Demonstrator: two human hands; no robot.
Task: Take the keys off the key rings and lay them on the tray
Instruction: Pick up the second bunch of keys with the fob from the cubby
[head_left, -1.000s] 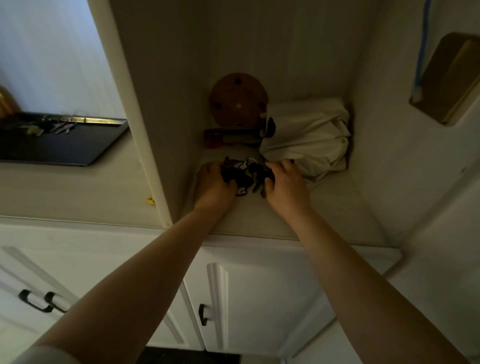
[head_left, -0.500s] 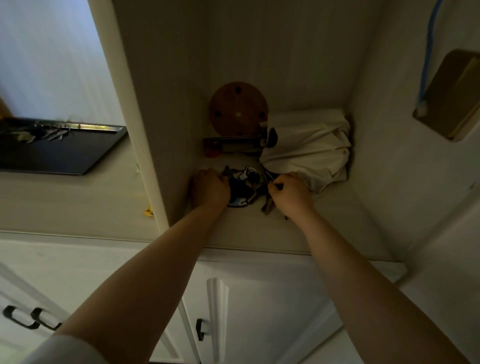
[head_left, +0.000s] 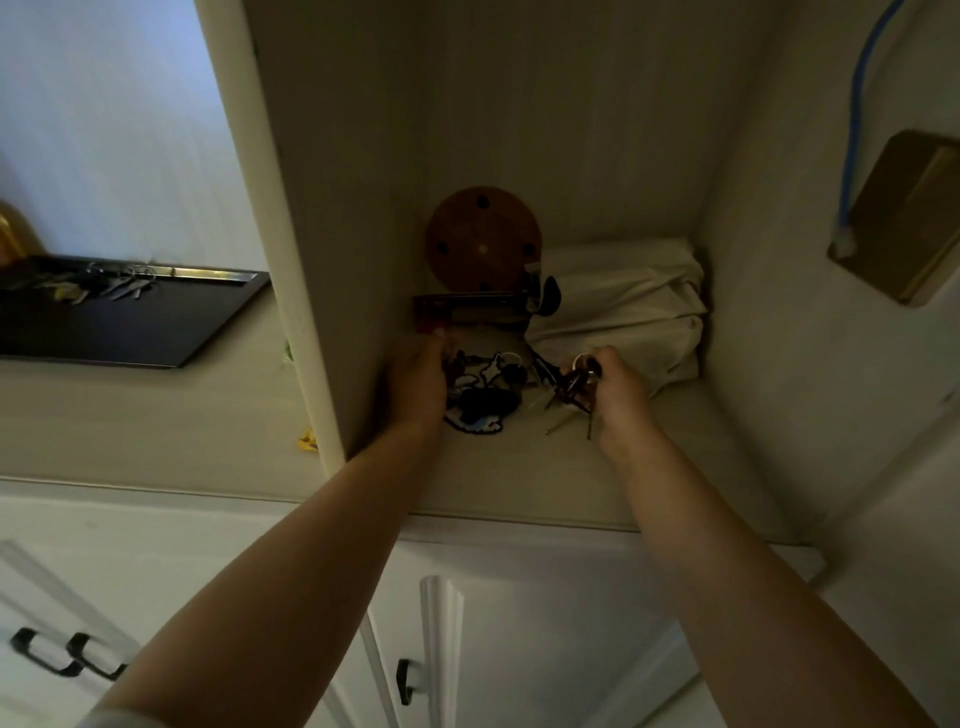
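A dark tangle of keychains (head_left: 485, 397) with a black-and-white fob lies on the shelf inside a dim alcove. My left hand (head_left: 418, 382) rests closed on the left side of that tangle. My right hand (head_left: 618, 389) is shut on a bunch of keys on a ring (head_left: 576, 384), with several keys hanging below my fingers, a little to the right of the tangle. A black tray (head_left: 156, 327) sits on the counter at far left, with several keys (head_left: 111, 283) lying near its back edge.
A round wooden disc (head_left: 483, 241) leans on the alcove's back wall above a dark flat box (head_left: 467, 306). A cream cloth bag (head_left: 623, 306) fills the back right corner. A white partition (head_left: 270, 234) separates alcove and counter. Cabinet doors are below.
My right hand has pulled a bunch of keys to the right, away from the tangle, and lifted it slightly. My left hand stays on the tangle.
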